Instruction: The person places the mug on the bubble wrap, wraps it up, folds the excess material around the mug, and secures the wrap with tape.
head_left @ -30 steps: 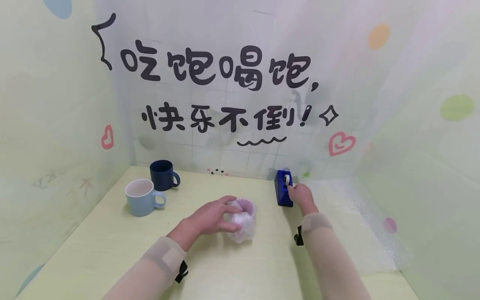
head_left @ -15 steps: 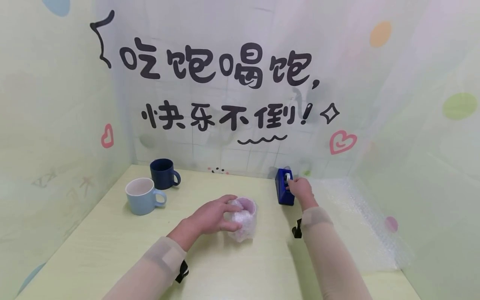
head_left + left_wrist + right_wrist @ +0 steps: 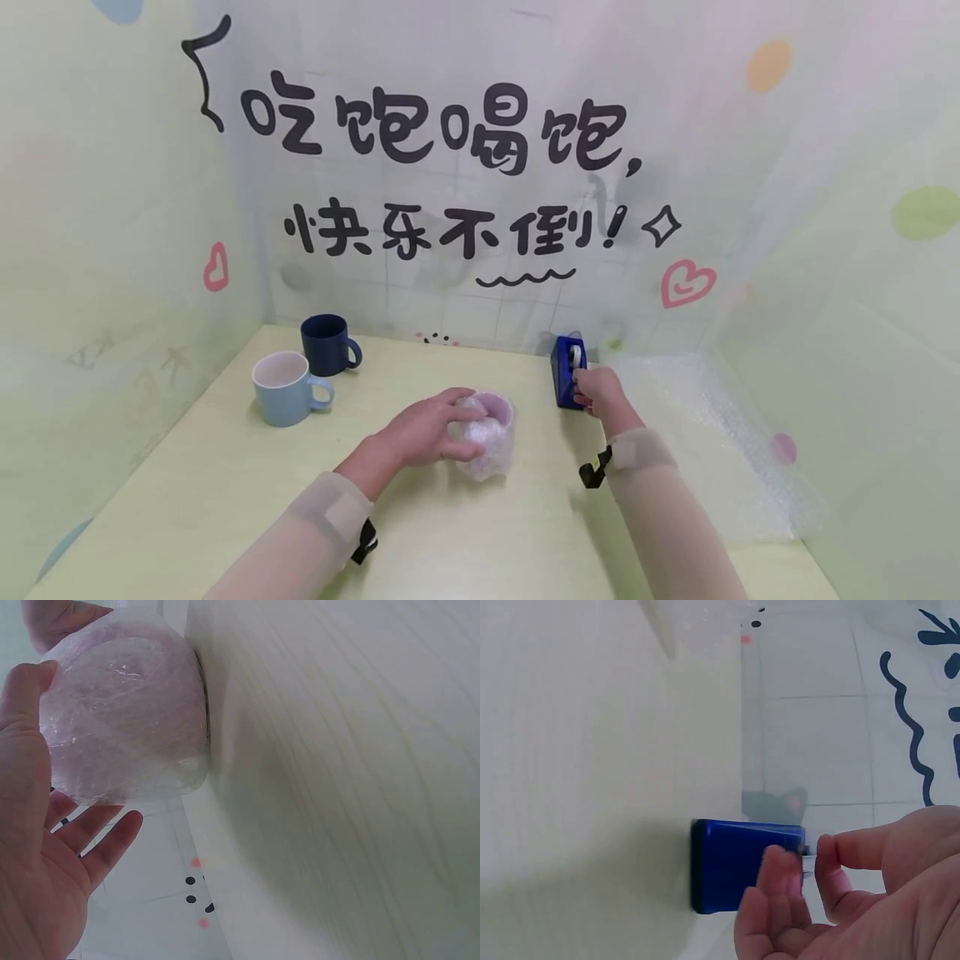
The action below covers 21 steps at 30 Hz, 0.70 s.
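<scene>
A pink cup bundled in clear bubble wrap stands on the table, its open rim showing in the head view. My left hand holds it from the left side, thumb and fingers spread around the wrap. In the left wrist view, the thumb presses the wrapped cup while several fingers reach behind it. Further right is a blue tape dispenser with a white roll. My right hand is at its front. The right wrist view shows thumb and index finger pinching a short clear strip of tape by the dispenser.
A light blue mug and a dark blue mug stand at the back left of the table. A sheet of bubble wrap lies along the right side. A printed curtain closes off the back and sides.
My right hand has shifted slightly toward me at the dispenser and its wrist has turned, so more curled fingers show. The left hand and wrapped cup stay in place.
</scene>
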Tool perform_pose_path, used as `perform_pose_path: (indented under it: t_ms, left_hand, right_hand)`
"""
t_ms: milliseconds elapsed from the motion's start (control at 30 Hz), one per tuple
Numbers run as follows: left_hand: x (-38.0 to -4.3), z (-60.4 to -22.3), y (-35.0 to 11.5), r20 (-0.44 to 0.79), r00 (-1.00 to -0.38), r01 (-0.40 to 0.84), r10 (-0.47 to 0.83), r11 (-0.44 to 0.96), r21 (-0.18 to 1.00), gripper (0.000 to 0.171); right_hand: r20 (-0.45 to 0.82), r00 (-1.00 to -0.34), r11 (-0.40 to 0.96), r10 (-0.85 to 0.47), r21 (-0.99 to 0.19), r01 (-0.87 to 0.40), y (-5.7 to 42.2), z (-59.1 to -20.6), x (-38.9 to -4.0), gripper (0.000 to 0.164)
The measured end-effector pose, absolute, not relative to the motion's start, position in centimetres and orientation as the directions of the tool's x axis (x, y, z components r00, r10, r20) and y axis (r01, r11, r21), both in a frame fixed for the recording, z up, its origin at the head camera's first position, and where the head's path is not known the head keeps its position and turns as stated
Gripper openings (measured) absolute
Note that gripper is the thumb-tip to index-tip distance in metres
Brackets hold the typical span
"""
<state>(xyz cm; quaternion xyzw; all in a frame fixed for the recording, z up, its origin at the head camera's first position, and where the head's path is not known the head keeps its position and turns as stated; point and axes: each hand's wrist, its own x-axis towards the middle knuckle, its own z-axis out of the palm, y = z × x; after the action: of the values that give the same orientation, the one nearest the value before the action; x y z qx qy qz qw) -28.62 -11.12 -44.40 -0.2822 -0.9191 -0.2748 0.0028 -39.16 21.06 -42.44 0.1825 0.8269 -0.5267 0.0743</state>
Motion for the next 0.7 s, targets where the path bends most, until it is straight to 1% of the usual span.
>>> perform_pose_path:
  t_ms: [67,133,200,400,600,667,700]
  left_hand:
    - [-28.6,-44.5,-11.1,0.17,-0.837,0.528,0.52,0.686,0.5,0.06]
    - [-28.6,-44.6,-11.2,0.177,-0.835,0.533,0.522,0.684,0.498,0.06]
    - [-28.6,-44.6,-11.2,0.191,-0.83,0.543,0.523,0.684,0.487,0.06]
    - [-28.7,-44.7,-11.4,0.219,-0.823,0.56,0.525,0.684,0.467,0.059]
    - [-28.8,-44.8,-11.1,0.211,-0.827,0.553,0.52,0.688,0.47,0.06]
    - [-28.7,-44.7,-11.1,0.205,-0.832,0.545,0.516,0.69,0.476,0.059]
    - [-28.7,-44.7,-11.0,0.204,-0.832,0.544,0.515,0.691,0.475,0.059]
  right_hand:
    - [-0.347,-0.912,0.309,0.22,-0.861,0.403,21.0,-42.8,-38.7,0.05]
    - [-0.345,-0.915,0.26,0.212,-0.882,0.393,21.0,-43.1,-38.3,0.054]
    - [-0.322,-0.929,0.222,0.184,-0.907,0.358,21.1,-43.3,-37.9,0.056]
    - [-0.248,-0.957,0.068,0.148,-0.963,0.26,21.1,-43.8,-36.4,0.055]
    - [-0.207,-0.969,-0.078,0.134,-0.977,0.198,21.5,-44.4,-35.1,0.049]
    - [-0.195,-0.973,-0.104,0.124,-0.978,0.183,21.7,-44.7,-34.9,0.043]
    - [-0.189,-0.975,-0.12,0.116,-0.977,0.175,21.9,-44.8,-34.9,0.036]
